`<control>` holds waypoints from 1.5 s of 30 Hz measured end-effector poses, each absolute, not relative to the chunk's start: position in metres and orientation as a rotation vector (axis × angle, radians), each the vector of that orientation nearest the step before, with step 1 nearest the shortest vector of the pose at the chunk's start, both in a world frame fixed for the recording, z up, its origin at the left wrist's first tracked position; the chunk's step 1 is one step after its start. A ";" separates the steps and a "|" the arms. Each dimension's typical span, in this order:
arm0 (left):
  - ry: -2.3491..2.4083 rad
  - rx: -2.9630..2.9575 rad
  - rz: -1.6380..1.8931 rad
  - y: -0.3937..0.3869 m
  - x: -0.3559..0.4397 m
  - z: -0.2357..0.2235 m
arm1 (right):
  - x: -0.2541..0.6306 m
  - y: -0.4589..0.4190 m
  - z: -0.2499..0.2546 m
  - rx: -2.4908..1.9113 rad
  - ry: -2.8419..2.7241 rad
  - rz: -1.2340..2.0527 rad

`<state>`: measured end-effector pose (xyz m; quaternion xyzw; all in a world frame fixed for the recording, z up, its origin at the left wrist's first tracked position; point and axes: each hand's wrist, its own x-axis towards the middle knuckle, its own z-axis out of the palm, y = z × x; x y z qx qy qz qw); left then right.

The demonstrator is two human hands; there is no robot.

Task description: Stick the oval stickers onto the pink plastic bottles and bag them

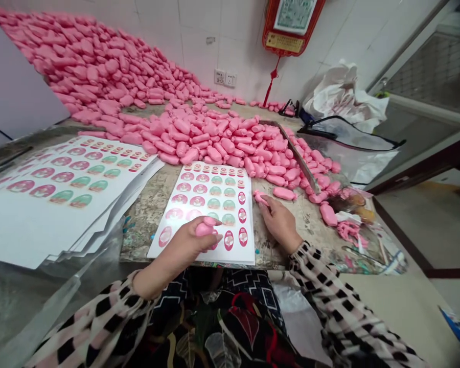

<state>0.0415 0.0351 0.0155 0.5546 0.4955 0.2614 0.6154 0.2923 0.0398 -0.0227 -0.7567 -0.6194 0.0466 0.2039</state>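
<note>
While the left hand (187, 245) and the right hand (279, 222) are well apart, each is closed on something pink. The left hand curls around a smooth pink oval bar (204, 229), gripped between thumb and fingers above the near part of a glossy white sheet of oval printed labels (230, 204). The right hand pinches a second pink oval bar (260, 198) at the sheet's right edge, over the worn, stained surface (287, 240). Left of the sheet lies a fanned stack of white label sheets (61, 204). Farther off, a heaped mound of pink oval bars (214, 138) spreads across the surface, with a long metal strip (299, 158) along its right side. More pink bars (92, 66) bank against the white tiled wall (191, 36), and a crumpled white plastic bag (345, 97) sits far right.
</note>
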 end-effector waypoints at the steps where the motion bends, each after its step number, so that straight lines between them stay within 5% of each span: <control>1: 1.160 1.439 0.567 0.040 0.046 0.016 | 0.291 0.043 -0.020 -2.149 -1.779 0.053; 10: 1.036 2.545 0.238 0.105 0.084 0.000 | 0.275 0.070 -0.024 -2.070 -1.864 0.101; 45: 0.876 2.687 0.062 0.134 0.099 -0.005 | 0.289 0.105 -0.014 -2.097 -2.082 0.077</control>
